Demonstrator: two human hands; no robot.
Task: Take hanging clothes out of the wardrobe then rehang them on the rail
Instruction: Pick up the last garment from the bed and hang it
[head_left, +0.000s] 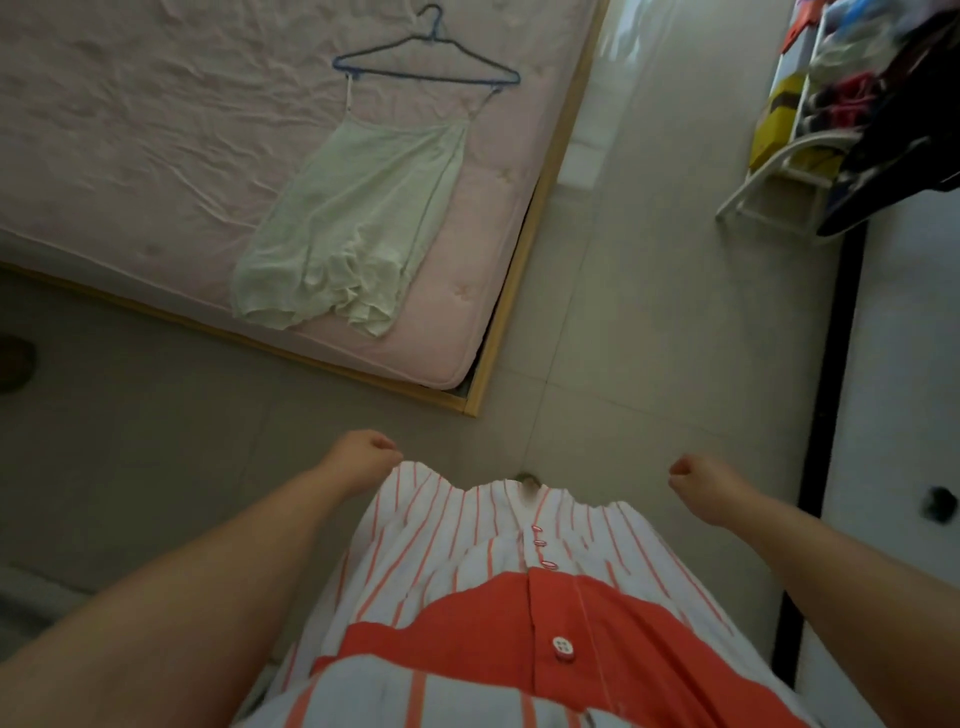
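Above the floor, left hand (363, 452) and right hand (693, 480) fisted, empty.

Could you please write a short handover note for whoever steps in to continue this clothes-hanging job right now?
Left hand: fingers curled, holding nothing.
Right hand: fingers curled, holding nothing.
Pale green slip dress lies flat on the pink mattress, its straps clipped to a blue hanger.
Done: that one garment appears to be out of the wardrobe and laid on the bed.
Left: carry the dress on its hanger back to the rail and hang it. More clothes show, blurred, at the upper right; the rail itself cannot be made out.
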